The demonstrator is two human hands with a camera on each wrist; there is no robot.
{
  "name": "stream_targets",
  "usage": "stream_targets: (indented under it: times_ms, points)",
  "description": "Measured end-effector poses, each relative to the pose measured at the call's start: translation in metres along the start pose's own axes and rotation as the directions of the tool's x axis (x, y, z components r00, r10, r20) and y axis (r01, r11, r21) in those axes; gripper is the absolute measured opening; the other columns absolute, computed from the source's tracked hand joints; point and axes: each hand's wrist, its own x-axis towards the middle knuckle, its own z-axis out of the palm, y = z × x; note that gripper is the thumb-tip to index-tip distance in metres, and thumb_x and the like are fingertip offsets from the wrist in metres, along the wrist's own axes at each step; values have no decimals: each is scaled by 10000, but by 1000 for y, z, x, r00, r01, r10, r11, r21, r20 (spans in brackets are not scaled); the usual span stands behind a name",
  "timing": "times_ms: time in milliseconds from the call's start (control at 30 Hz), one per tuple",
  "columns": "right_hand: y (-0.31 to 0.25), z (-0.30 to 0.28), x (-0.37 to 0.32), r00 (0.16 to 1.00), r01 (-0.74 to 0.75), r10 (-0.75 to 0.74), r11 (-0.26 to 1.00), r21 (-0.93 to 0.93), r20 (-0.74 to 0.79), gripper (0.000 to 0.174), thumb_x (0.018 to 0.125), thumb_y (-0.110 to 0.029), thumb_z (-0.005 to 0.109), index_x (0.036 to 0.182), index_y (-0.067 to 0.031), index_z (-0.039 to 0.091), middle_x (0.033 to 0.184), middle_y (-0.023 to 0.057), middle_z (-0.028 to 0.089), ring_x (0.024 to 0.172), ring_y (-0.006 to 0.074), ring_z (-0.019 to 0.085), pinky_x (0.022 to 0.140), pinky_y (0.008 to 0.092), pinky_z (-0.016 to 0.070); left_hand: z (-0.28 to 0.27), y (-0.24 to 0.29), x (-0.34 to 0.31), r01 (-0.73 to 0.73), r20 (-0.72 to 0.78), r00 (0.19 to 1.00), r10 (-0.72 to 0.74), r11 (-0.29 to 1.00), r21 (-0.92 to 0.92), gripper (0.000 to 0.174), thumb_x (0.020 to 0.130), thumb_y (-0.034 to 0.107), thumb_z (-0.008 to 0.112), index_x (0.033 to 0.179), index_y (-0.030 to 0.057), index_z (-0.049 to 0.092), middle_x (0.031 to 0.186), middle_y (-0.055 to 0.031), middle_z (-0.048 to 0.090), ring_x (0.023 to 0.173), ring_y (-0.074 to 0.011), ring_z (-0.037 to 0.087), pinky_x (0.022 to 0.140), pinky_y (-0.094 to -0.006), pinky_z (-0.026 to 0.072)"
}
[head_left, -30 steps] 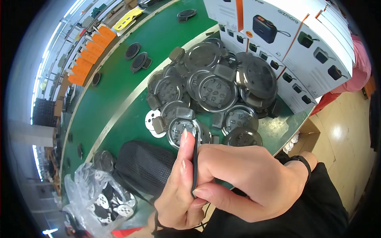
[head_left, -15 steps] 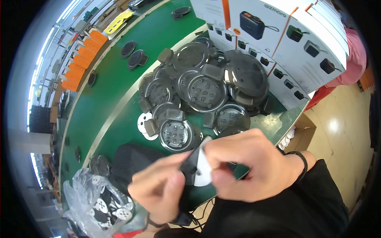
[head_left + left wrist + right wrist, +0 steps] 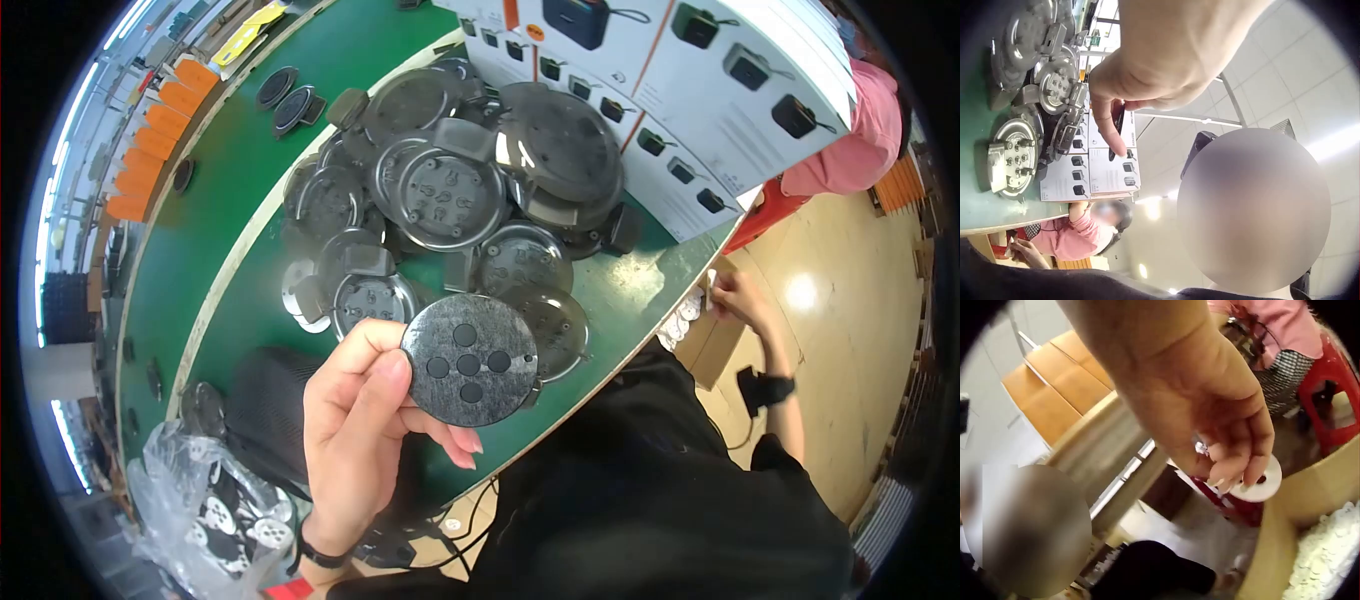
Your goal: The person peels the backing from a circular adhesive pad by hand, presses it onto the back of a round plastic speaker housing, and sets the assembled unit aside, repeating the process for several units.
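Left hand: the left hand (image 3: pixel 355 430) grips a dark round disc (image 3: pixel 468 360), thumb on its left rim and fingertips curled under its lower edge.
Disc position: raised above the near edge of the green table (image 3: pixel 240 200), just in front of the pile of dark round housings (image 3: pixel 450 190).
Disc lie: its flat face, with five round spots in a cross, is turned up toward the head camera. Being round, it has no long axis.
Right hand: the right hand (image 3: pixel 1222 437) is low and off the table's right end, its fingertips pinching a white disc (image 3: pixel 1260 478) over the cardboard carton (image 3: pixel 1310 487).
Key relation: the white disc is well apart from the dark disc, to its right and lower. The left hand is the one at the table.
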Motion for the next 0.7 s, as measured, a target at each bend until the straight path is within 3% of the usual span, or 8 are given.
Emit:
stream_targets:
  times_ms: [100, 167, 267, 333, 367, 467, 567, 700]
  points:
    - [74, 35, 46, 983, 72, -71, 997, -1, -168, 137, 653, 44, 551, 788, 56, 571, 643, 152, 606, 578, 216, 622, 548, 297, 491, 8, -3, 4, 72, 14, 997, -72, 997, 24, 237, 916, 138, 339, 964, -69, 442, 800, -202, 594, 599, -244, 612, 498, -306, 517]
    - [82, 44, 48, 932, 177, -263, 930, -322, -248, 197, 662, 28, 564, 856, 16, 596, 700, 150, 621, 620, 242, 628, 584, 289, 492, 16, -7, 7, 118, -10, 993, -118, 991, 60, 219, 907, 155, 361, 938, -52, 427, 776, -214, 591, 560, -280, 611, 444, -322, 510]
    - [13, 17, 6, 953, 215, -289, 855, -472, -91, 237, 675, 31, 569, 902, -22, 613, 749, 145, 627, 653, 237, 631, 602, 277, 492, 18, -10, 11, 183, 127, 969, -210, 963, 195, 212, 912, 118, 355, 960, -58, 464, 888, -220, 580, 721, -298, 626, 587, -324, 524]
    - [-82, -10, -38, 921, 260, -203, 955, -139, 332, 209, 730, 13, 574, 931, -22, 617, 775, 121, 637, 692, 184, 637, 607, 262, 499, 25, -8, 15, 185, 209, 948, -241, 949, 256, 210, 904, 64, 359, 967, -74, 504, 1018, -210, 517, 821, -276, 612, 687, -314, 512]
    - [-114, -14, -53, 802, 308, -341, 940, 150, 490, 160, 802, -12, 543, 943, -14, 619, 801, 90, 645, 719, 139, 635, 621, 240, 506, 27, -9, 18, 157, 277, 931, -237, 946, 284, 200, 902, 53, 374, 989, -65, 509, 1014, -175, 503, 825, -235, 604, 690, -292, 502]
    - [-168, 13, -81, 681, 119, -602, 651, 749, 415, 168, 822, -3, 539, 961, 73, 595, 953, 147, 608, 838, 208, 622, 664, 262, 510, 36, -10, 26, 114, 410, 874, -262, 930, 351, 179, 871, -4, 434, 1005, -27, 549, 972, -88, 434, 764, -131, 565, 685, -245, 478]
    - [-186, 32, -73, 454, -54, -751, 514, 856, 480, 330, 788, 22, 584, 1104, 18, 491, 969, 90, 585, 853, 123, 581, 724, 228, 474, 47, -12, 29, -58, 373, 910, -180, 836, 545, 162, 857, -7, 447, 913, -24, 598, 931, -95, 431, 708, -122, 543, 640, -237, 467]
    - [-196, 49, -66, 436, -16, -783, 487, 873, 444, 363, 749, 36, 625, 1054, 5, 430, 927, 61, 548, 845, 93, 544, 725, 217, 457, 44, -19, 39, -367, 451, 891, 55, 673, 642, 241, 771, -60, 552, 970, 52, 627, 861, -68, 414, 669, -130, 436, 569, -233, 368]
